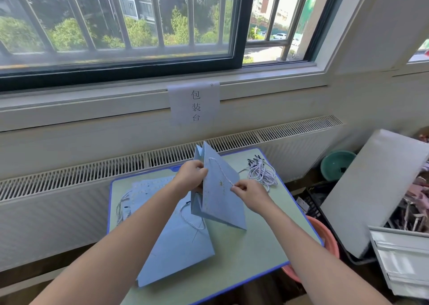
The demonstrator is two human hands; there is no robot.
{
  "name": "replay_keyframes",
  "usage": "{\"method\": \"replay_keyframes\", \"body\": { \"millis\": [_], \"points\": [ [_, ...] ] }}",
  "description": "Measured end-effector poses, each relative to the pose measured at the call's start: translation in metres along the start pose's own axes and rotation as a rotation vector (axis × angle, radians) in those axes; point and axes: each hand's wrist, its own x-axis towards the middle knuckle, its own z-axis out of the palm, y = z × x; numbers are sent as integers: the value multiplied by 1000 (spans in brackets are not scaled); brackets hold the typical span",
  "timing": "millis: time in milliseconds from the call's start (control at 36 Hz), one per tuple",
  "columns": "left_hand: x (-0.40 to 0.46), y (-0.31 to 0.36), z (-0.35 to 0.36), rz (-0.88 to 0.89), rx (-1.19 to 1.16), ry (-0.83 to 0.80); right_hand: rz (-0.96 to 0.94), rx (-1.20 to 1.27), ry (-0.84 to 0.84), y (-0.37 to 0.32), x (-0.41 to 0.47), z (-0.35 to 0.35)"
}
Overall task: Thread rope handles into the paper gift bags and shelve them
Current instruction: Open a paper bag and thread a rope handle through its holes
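Observation:
A light blue paper gift bag (221,202) stands tilted above the small table (262,246). My left hand (191,177) grips its upper left edge. A twisted white-and-blue rope handle (220,168) runs across the bag's face, and my right hand (247,189) pinches its lower end against the paper. A second rope loop (189,221) hangs from the bag's other side. Another blue bag (176,251) lies flat on the table under it. A bundle of loose rope handles (261,172) lies at the table's far right corner.
Flat bags with rope handles (137,193) lie at the table's left. A radiator (69,172) runs below the window behind the table. To the right sit a pink basin (325,237), a green basin (336,167), a white board (376,188) and cluttered boxes.

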Motion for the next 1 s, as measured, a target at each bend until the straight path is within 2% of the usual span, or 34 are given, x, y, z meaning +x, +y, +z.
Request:
{"method": "replay_keyframes", "body": {
  "millis": [194, 306, 639, 1000],
  "points": [
    [-7, 6, -3, -38, -126, -83, -45, 535, -21, -30, -5, 5],
    [-8, 5, -4, -32, -160, -102, -49, 618, -26, -42, -10, 11],
    [-13, 4, -6, 7, -260, -113, -80, 345, 167, -43, -16, 18],
    [-9, 12, 2, -28, -256, -31, -161, 201, 200, -51, -24, 17]
  ]
}}
